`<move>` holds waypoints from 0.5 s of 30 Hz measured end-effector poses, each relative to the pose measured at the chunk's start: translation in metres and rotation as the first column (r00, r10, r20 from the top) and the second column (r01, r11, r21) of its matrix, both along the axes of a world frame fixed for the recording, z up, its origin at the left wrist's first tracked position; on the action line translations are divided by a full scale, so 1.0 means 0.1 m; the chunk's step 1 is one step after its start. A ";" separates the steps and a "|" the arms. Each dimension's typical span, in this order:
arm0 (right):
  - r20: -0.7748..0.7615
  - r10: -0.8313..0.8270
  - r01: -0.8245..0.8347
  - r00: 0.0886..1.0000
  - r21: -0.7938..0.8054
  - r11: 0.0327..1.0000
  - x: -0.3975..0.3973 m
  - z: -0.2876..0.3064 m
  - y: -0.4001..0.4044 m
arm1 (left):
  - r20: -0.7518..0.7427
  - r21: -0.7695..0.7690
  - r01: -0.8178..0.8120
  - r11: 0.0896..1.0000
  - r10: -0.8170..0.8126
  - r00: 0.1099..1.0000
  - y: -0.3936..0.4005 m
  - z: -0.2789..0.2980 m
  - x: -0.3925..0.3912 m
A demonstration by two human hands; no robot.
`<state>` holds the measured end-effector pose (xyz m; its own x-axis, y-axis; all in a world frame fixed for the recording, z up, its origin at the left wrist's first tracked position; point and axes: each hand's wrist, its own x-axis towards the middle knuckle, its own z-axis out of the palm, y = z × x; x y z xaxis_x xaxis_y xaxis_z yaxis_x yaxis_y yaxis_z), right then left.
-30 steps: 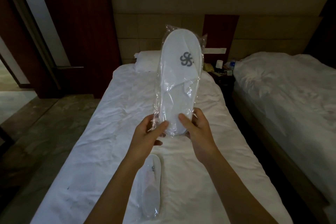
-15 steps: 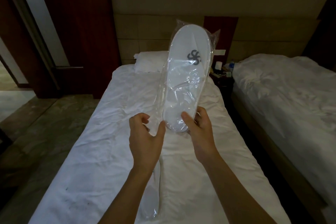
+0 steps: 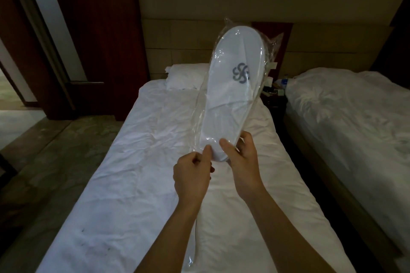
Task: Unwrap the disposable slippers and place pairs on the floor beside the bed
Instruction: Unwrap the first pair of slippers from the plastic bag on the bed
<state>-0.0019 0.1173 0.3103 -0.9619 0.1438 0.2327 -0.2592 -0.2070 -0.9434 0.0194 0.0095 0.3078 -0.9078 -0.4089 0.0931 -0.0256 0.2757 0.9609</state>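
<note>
A white disposable slipper pack [image 3: 233, 95] with a grey swirl logo, sealed in clear plastic wrap, is held upright over the bed [image 3: 137, 162], tilted to the right at the top. My right hand [image 3: 241, 159] grips its lower heel end, thumb on the front. My left hand [image 3: 193, 175] pinches the loose plastic edge at the pack's lower left. A second wrapped slipper pack [image 3: 193, 248] lies on the bed beneath my left forearm, mostly hidden, only a thin strip of it showing.
A pillow [image 3: 188, 75] lies at the head of the bed. A second bed [image 3: 355, 122] stands to the right, with a dark nightstand [image 3: 274, 95] holding small items between them. Floor [image 3: 44, 162] runs along the left side, by a dark wooden door [image 3: 95, 35].
The pack has been raised and tilted rightward. My left hand has gone from holding the heel to pinching the plastic at the lower left. My forearm now hides most of the second pack.
</note>
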 end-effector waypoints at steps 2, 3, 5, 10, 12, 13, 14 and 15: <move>0.018 0.007 -0.007 1.000 -0.012 1.000 0.00 -0.02 0.00 | 0.007 0.007 0.020 1.000 -0.020 1.000 0.00 -0.01 0.00; 0.024 0.008 -0.007 1.000 -0.017 1.000 0.00 -0.03 0.01 | 0.014 0.014 0.025 1.000 -0.025 1.000 -0.01 -0.01 0.00; 0.030 0.015 -0.014 0.999 -0.024 1.000 0.00 -0.05 0.02 | 0.034 0.013 0.038 0.999 -0.038 0.999 -0.02 -0.02 -0.01; 0.053 0.008 -0.007 0.999 -0.023 1.000 0.02 -0.08 0.03 | 0.053 -0.037 0.070 0.997 -0.068 0.996 -0.03 -0.05 -0.02; 0.069 -0.010 0.013 0.998 -0.031 0.999 0.01 -0.09 0.03 | 0.038 -0.024 0.081 0.996 -0.080 0.996 -0.02 -0.06 -0.01; 0.077 -0.025 0.028 0.997 -0.035 0.999 0.00 -0.09 0.02 | 0.030 -0.003 0.093 0.996 -0.093 0.995 -0.01 -0.07 0.00; 0.086 -0.043 0.046 0.995 -0.039 0.998 0.00 -0.10 0.02 | 0.022 0.024 0.107 0.994 -0.108 0.994 -0.01 -0.08 0.00; 0.096 -0.063 0.067 0.993 -0.039 0.997 0.00 -0.10 0.01 | 0.015 0.055 0.120 0.991 -0.121 0.993 -0.01 -0.09 0.01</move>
